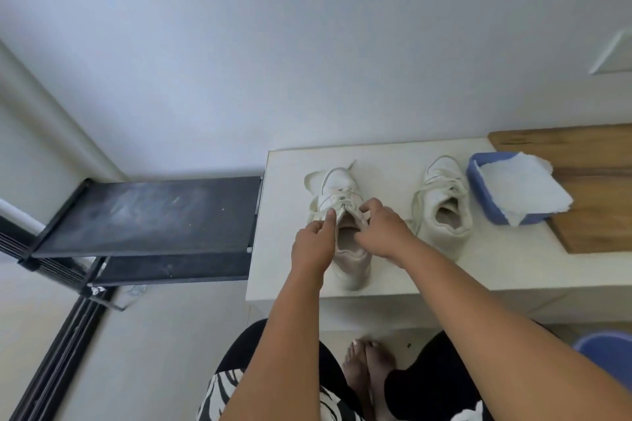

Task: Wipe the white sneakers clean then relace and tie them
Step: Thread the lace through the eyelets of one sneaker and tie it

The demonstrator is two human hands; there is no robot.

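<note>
Both hands forward, left (313, 243) and right (383, 229) fingers curled, pinching.

A white table (393, 270) stood at the centre right of the frame, against a pale wall (273, 44). At the right edge a wooden board (598, 181) lay on it, and a blue tub (489, 195) rested partly on that board. Left of the table, a black two-tier rack (147, 212) ran toward the left edge. A second blue container (608, 355) showed at the lower right, low beside the table. Bare feet (367, 369) rested on the floor at the bottom centre.
</note>
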